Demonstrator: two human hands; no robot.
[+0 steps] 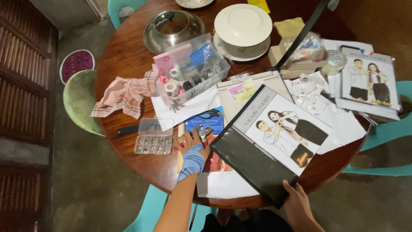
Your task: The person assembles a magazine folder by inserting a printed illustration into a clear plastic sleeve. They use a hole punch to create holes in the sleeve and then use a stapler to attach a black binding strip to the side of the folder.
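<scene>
My left hand [192,146], with a blue wrap around the wrist, rests on the round wooden table [128,56] and grips small metal pliers [204,135]. They are over a blue printed card [209,123]. My right hand [297,203] holds the near corner of a large black-edged folder [253,165]. The folder is tilted up off the table, and its cover shows a drawing of two people. A small clear compartment box [153,145] of beads lies just left of my left hand.
A clear plastic bin [191,68] of craft supplies, a checked cloth [122,96], a steel lid [171,28], a white covered dish [243,25], a paper trimmer [246,88], a tape roll [335,61] and a second folder [371,79] crowd the table. Chairs [79,101] surround it.
</scene>
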